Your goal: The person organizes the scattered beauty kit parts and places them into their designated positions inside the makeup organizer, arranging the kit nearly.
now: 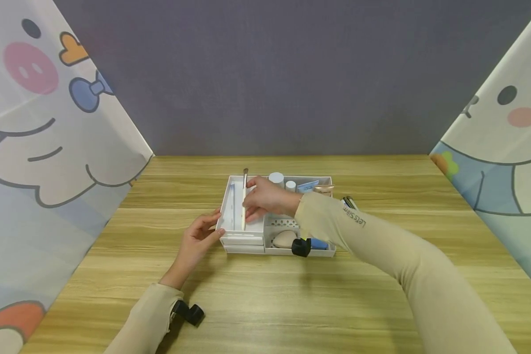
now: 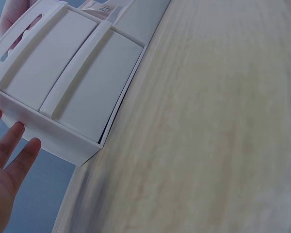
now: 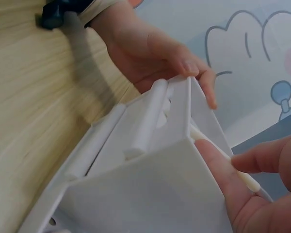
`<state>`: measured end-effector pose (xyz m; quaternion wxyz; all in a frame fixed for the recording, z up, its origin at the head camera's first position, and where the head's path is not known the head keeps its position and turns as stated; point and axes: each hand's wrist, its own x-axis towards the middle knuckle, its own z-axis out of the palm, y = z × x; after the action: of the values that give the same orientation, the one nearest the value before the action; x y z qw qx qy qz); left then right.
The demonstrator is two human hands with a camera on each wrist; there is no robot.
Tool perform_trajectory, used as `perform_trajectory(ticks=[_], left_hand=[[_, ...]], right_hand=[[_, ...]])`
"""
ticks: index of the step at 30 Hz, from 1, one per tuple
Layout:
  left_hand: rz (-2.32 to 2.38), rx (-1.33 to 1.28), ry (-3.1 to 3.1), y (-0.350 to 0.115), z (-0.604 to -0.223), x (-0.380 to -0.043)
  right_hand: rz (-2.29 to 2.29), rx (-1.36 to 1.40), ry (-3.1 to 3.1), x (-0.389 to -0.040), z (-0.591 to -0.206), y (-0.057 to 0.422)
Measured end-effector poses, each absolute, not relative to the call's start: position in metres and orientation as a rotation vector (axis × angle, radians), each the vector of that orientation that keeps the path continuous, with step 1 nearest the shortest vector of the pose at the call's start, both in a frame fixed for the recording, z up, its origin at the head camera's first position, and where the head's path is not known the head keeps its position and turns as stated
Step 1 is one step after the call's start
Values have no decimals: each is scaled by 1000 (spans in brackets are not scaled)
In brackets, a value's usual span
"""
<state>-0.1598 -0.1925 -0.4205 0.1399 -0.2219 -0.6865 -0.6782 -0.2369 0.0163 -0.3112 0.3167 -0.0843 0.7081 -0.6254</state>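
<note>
A white storage organizer (image 1: 242, 242) with stacked drawers at its left stands on the wooden table. My left hand (image 1: 199, 235) rests on its left front corner, the thumb at the front rim and fairly straight fingers along the side wall (image 2: 53, 138). My right hand (image 1: 270, 195) pinches a makeup brush (image 1: 243, 223) by its pale handle between thumb and fingers, over the shallow top compartment. The dark bristles point away from me. Beside the brush, a slim clear-and-white stick (image 1: 232, 206) lies in that compartment.
White-capped containers (image 1: 276, 178) and tubes (image 1: 307, 187) fill the organizer's back right section. In front sit a beige makeup sponge (image 1: 285, 239) and a blue item (image 1: 318, 244), partly behind the black wrist camera (image 1: 301, 247). Dark slim items (image 1: 349, 202) show beside my right sleeve.
</note>
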Motion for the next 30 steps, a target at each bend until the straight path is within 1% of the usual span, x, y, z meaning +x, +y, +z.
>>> perform_trajectory(ticks=[10,20,30], left_hand=[[-1961,-638,-1975,-194,-421,-159],[-1981,-664,-1963,-194,-421,-160],[-1972,-653,-1967,-193,-420,-160]], right_hand=[[-1489,-163,1858,-246,-308,7],[-1499,-156,1819,-248,-308,10],[-1564,-215,1780,-249,-314,17]])
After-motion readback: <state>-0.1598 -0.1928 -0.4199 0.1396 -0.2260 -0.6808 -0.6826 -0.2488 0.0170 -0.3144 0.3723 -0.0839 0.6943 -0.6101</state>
